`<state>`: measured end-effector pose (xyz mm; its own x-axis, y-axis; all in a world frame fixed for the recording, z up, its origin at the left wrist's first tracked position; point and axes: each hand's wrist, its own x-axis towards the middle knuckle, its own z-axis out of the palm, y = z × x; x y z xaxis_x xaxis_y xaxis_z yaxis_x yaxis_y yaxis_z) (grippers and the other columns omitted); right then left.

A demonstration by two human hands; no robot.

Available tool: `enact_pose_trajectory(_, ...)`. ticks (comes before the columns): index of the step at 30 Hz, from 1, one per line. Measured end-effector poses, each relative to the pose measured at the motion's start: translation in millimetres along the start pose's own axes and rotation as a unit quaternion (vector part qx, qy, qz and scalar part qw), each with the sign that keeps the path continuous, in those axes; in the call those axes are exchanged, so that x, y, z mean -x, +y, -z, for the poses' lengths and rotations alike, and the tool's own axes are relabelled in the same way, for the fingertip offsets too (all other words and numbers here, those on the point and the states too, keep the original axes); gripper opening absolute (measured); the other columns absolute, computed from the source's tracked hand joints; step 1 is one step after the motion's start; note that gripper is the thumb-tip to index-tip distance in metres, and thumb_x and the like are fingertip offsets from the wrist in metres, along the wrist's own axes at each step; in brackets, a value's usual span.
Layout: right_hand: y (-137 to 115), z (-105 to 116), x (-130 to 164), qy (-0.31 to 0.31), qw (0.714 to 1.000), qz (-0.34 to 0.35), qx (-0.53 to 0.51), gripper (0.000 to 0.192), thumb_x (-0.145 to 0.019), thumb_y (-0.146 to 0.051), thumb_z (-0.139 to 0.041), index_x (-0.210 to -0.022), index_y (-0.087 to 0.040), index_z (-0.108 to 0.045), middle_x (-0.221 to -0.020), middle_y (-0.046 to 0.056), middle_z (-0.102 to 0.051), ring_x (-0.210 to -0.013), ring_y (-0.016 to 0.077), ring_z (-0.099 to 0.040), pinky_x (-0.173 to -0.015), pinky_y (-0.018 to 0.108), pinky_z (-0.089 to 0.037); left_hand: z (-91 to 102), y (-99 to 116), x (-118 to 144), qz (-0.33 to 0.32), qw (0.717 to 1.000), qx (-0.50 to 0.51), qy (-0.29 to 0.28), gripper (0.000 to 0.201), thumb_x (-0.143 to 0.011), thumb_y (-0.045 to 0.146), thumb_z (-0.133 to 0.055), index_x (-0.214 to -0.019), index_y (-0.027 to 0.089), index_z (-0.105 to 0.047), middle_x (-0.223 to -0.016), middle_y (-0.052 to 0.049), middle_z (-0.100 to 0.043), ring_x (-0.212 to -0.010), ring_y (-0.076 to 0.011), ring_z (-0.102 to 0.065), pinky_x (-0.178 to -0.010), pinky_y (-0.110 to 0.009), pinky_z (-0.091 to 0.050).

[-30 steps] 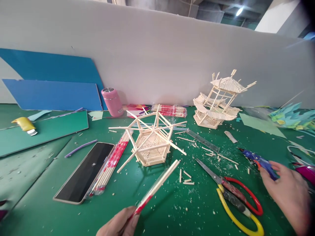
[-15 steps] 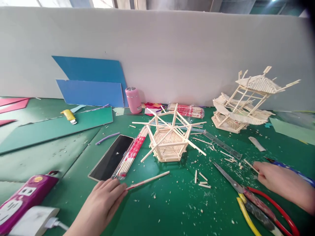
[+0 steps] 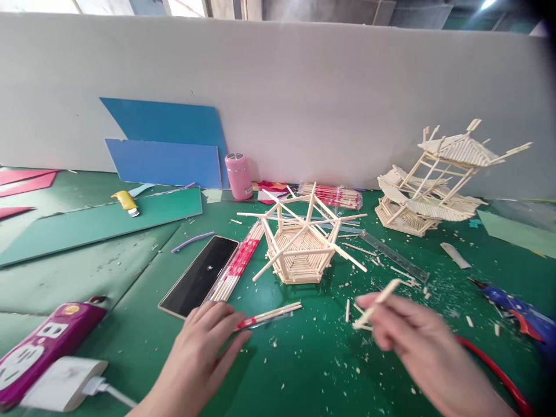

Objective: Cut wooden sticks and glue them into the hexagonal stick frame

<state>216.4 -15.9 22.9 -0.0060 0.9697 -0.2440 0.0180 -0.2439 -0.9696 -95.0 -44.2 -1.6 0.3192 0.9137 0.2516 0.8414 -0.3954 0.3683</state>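
My left hand (image 3: 211,341) has its fingers and thumb at the red end of a thin plastic packet of wooden sticks (image 3: 278,314), pinching it low over the green table. Slightly blurred, my right hand (image 3: 403,336) grips a short pale wooden stick (image 3: 382,301) between thumb and fingers, tilted upward. Beneath it lie several cut stick pieces (image 3: 347,311). Beyond both hands stands a hexagonal stick frame (image 3: 303,278), with long sticks crossing over its top. The scissors' red handle (image 3: 490,359) shows partly behind my right forearm.
A phone (image 3: 202,275) lies beside a longer stick packet (image 3: 237,266). A pagoda-like stick model (image 3: 434,200), a pink flask (image 3: 238,176) and a clear ruler (image 3: 393,256) are farther back. Blue pliers (image 3: 516,310) lie right; a purple power strip (image 3: 56,341) sits left.
My right hand has moved left from the far right, carrying the stick over the cut pieces and covering much of the scissors. The packet at my left hand has turned, showing more sticks.
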Motion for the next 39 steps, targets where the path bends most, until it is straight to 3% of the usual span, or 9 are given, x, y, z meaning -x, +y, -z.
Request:
enact_pose_trajectory(1, 2, -30, 0, -0.064, 0.997, -0.022, -0.037, 0.023, -0.072, -0.038, -0.065, -0.088, -0.022, -0.070, -0.061, 0.000, -0.057, -0.055, 0.0111, -0.047, -0.051, 0.025, -0.038, -0.3, 8, -4, 0.005, 0.999, 0.038, 0.007, 0.014, -0.084, 0.025, -0.049, -0.092, 0.020, -0.061, -0.084, -0.006, -0.061, -0.077, -0.0202, -0.055, -0.070, -0.031, -0.043)
enact_pose_trajectory(3, 2, -74, -6, -0.104, 0.986, -0.049, -0.119, 0.022, -0.074, -0.040, -0.063, -0.084, -0.021, -0.071, -0.066, 0.001, -0.061, -0.055, 0.0093, -0.048, -0.050, 0.023, -0.039, -1.3, 24, -14, 0.041, 0.992, 0.115, 0.002, 0.015, -0.085, 0.024, -0.048, -0.088, 0.019, -0.062, -0.080, -0.005, -0.060, -0.072, -0.0179, -0.055, -0.065, -0.028, -0.044)
enact_pose_trajectory(7, -2, -109, -27, -0.039, 0.971, -0.046, -0.233, 0.018, -0.065, -0.035, -0.071, -0.074, -0.019, -0.071, -0.071, 0.002, -0.065, -0.060, 0.0089, -0.053, -0.053, 0.019, -0.043, -6.3, 41, -32, 0.151, 0.957, 0.248, -0.015, 0.020, -0.084, 0.028, -0.047, -0.076, 0.018, -0.063, -0.068, -0.002, -0.058, -0.061, -0.0146, -0.053, -0.054, -0.024, -0.042)
enact_pose_trajectory(12, 5, -118, -39, 0.017, 0.960, -0.037, -0.276, 0.018, -0.064, -0.034, -0.072, -0.072, -0.018, -0.071, -0.064, 0.000, -0.064, -0.054, 0.0063, -0.051, -0.049, 0.016, -0.043, -22.2, 38, -48, 0.242, 0.880, 0.405, 0.051, 0.019, -0.078, 0.032, -0.055, -0.089, 0.017, -0.059, -0.073, -0.002, -0.059, -0.063, -0.0144, -0.053, -0.053, -0.023, -0.041)
enact_pose_trajectory(14, 8, -120, -41, 0.023, 0.960, -0.030, -0.276, 0.017, -0.064, -0.034, -0.072, -0.073, -0.019, -0.072, -0.061, -0.001, -0.063, -0.050, 0.0052, -0.048, -0.047, 0.016, -0.041, -27.4, 36, -54, 0.249, 0.868, 0.423, 0.074, 0.026, -0.076, 0.031, -0.058, -0.098, 0.016, -0.055, -0.069, 0.001, -0.054, -0.058, -0.0124, -0.049, -0.049, -0.022, -0.038)
enact_pose_trajectory(20, 6, -122, -47, 0.022, 0.961, -0.015, -0.274, 0.016, -0.064, -0.033, -0.072, -0.071, -0.018, -0.071, -0.063, -0.001, -0.063, -0.052, 0.0060, -0.048, -0.047, 0.017, -0.040, -26.7, 38, -73, 0.220, 0.883, 0.409, 0.072, 0.028, -0.074, 0.027, -0.059, -0.099, 0.014, -0.055, -0.051, 0.008, -0.037, -0.046, -0.0096, -0.037, -0.044, -0.021, -0.030)
enact_pose_trajectory(28, 9, -122, -52, 0.028, 0.966, 0.004, -0.259, 0.015, -0.066, -0.034, -0.071, -0.071, -0.020, -0.071, -0.059, -0.002, -0.061, -0.050, 0.0055, -0.044, -0.046, 0.018, -0.037, -22.9, 30, -88, 0.154, 0.870, 0.464, 0.060, 0.020, -0.078, 0.021, -0.057, -0.097, 0.015, -0.061, -0.072, 0.000, -0.057, -0.062, -0.0116, -0.049, -0.055, -0.023, -0.040)
enact_pose_trajectory(39, 14, -122, -54, 0.028, 0.970, 0.031, -0.239, 0.015, -0.070, -0.035, -0.067, -0.070, -0.020, -0.070, -0.057, -0.002, -0.060, -0.049, 0.0075, -0.043, -0.048, 0.022, -0.035, -18.3, 29, -98, 0.114, 0.876, 0.466, 0.041, 0.008, -0.078, 0.018, -0.057, -0.075, 0.015, -0.065, -0.072, -0.001, -0.061, -0.057, -0.0098, -0.050, -0.054, -0.021, -0.044)
